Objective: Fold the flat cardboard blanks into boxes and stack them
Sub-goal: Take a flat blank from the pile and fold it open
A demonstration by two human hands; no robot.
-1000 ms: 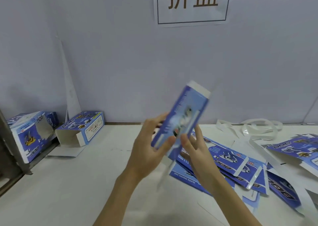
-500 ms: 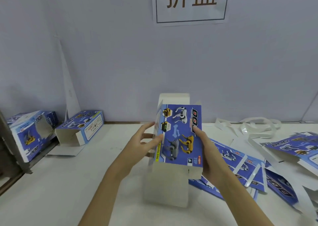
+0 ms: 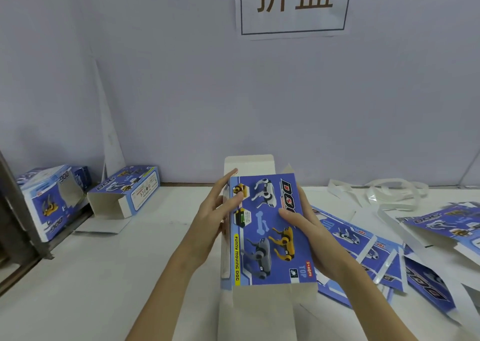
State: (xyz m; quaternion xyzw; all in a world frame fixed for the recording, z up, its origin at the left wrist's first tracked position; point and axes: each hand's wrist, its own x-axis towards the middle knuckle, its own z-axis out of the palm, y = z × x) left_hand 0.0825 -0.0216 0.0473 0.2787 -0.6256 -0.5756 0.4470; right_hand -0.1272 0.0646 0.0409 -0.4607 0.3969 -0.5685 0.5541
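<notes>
I hold a blue cardboard box, printed with toy dogs, opened into a tube above the white table. Its white end flaps stick out at the far and near ends. My left hand grips its left side, thumb on the printed face and fingers behind. My right hand grips the right side, thumb on the face. Several flat blue blanks lie spread on the table to the right. Two folded boxes, one lying open-ended and one at the far left, sit by the wall.
White plastic straps lie at the back right. More blanks overhang at the far right. A dark metal frame stands at the left edge. A paper sign hangs on the wall behind.
The blank was turned from edge-on to face-up and opened into a tube. Since half a second ago both hands have shifted their hold slightly on its sides.
</notes>
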